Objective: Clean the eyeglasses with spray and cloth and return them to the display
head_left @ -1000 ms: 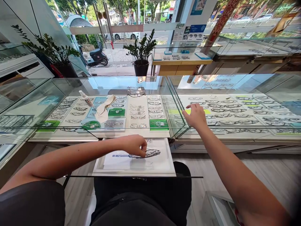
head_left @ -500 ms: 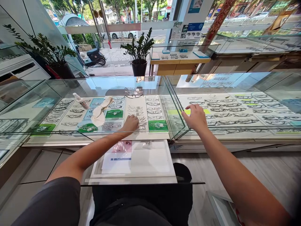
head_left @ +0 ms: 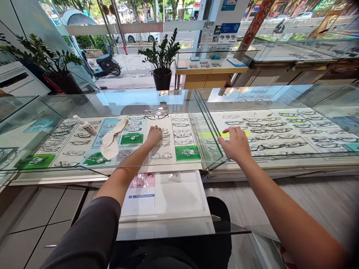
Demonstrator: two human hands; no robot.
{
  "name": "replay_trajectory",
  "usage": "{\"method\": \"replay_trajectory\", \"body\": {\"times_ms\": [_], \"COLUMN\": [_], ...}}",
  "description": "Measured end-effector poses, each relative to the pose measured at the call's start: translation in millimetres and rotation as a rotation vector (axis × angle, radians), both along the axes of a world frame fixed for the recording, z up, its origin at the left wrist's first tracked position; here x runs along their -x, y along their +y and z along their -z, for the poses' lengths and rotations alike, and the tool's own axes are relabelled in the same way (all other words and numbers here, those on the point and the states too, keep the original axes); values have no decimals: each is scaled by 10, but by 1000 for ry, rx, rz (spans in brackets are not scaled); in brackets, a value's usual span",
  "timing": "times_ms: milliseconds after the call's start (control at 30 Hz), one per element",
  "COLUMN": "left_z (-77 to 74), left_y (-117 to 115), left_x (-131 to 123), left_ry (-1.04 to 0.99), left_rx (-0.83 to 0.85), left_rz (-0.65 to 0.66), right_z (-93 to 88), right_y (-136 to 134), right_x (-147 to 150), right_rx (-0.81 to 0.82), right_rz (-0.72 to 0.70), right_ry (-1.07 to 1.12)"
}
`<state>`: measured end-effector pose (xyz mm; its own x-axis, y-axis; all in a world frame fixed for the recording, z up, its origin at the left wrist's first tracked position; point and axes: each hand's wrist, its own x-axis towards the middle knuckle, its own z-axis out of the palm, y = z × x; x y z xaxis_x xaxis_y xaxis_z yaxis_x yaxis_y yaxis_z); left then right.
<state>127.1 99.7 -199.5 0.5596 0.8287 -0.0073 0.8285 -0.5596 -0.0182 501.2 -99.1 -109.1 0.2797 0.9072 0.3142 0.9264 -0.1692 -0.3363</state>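
My left hand (head_left: 155, 135) reaches over a column of eyeglasses on the white display surface. Its fingers are curled downward, and whatever they touch or hold is hidden beneath them. Just below it lies a pair of eyeglasses (head_left: 161, 155); another dark-rimmed pair (head_left: 156, 116) sits above. My right hand (head_left: 235, 144) is at the glass side panel (head_left: 209, 123) between two cases, thumb and fingers apart, and appears to rest against it. A pale cloth (head_left: 111, 142) lies left of my left hand, with a white spray bottle (head_left: 85, 125) lying farther left.
Green cards (head_left: 187, 153) with glasses on them lie among the rows. An open white drawer (head_left: 182, 198) holding papers juts out below the case. Rows of frames (head_left: 269, 130) fill the right case. A potted plant (head_left: 162, 76) stands behind the glass.
My left hand has moved up the column, away from me, and the lower eyeglasses now show clearly. My right hand stays near the glass panel. The view has shifted slightly.
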Motion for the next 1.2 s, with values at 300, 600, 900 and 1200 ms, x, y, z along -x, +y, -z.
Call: {"method": "replay_trajectory", "body": {"times_ms": [300, 600, 900, 1200], "left_z": [244, 222, 125, 185], "left_y": [131, 130, 168, 144], "left_x": [-6, 53, 51, -19], "left_ry": [24, 27, 2, -28], "left_rx": [49, 47, 45, 72], "left_rz": [17, 30, 24, -1], "right_z": [2, 5, -28, -38], "right_y": [-27, -35, -47, -46], "right_x": [-5, -29, -9, -5], "right_rx": [-10, -18, 4, 32], "right_rz": [3, -3, 5, 20], "right_ry": [-19, -26, -14, -21]}}
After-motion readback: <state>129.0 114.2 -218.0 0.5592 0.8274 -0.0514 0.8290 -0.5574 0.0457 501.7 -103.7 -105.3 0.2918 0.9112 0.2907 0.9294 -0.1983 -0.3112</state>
